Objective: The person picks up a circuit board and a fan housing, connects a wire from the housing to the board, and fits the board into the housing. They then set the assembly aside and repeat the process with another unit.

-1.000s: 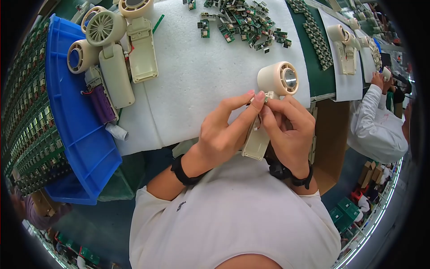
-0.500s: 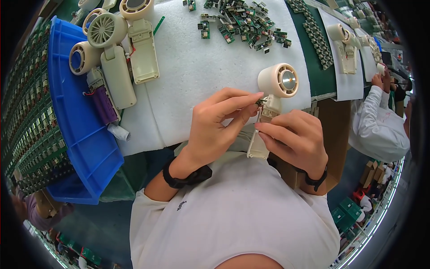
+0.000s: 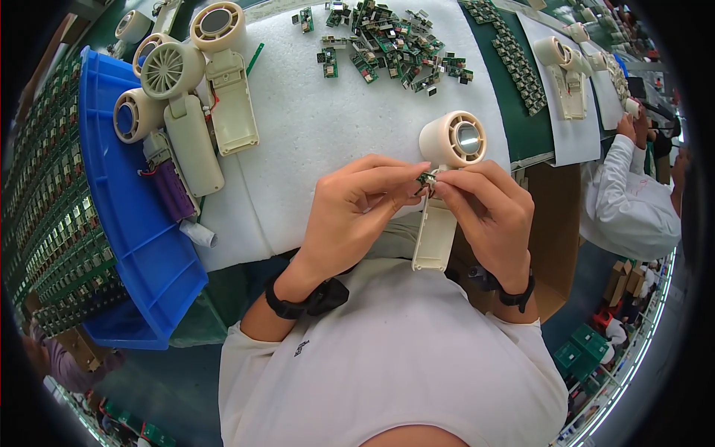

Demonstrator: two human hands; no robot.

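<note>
A cream handheld fan (image 3: 432, 237) lies at the near edge of the foam-topped table, its round head (image 3: 439, 141) away from me and its hollow handle shell pointing toward my body. Over the neck of this fan, my left hand (image 3: 346, 208) pinches a small green circuit board (image 3: 424, 179) between thumb and fingers. My right hand (image 3: 493, 205) is closed in a pinch right beside the board. Its fingertips hide what they grip, perhaps a wire or plug at the board's edge.
A heap of green circuit boards (image 3: 402, 45) lies at the far middle. Several fan bodies (image 3: 195, 145) rest at the left by a blue tray (image 3: 141, 246). Another strip of boards (image 3: 518, 67) lies far right. A cardboard box (image 3: 551, 238) stands near right; a co-worker in white (image 3: 625, 201) is beyond.
My right hand has moved from the handle shell up to the circuit board and now pinches beside it. My left hand still holds the board. The view has shifted slightly.
</note>
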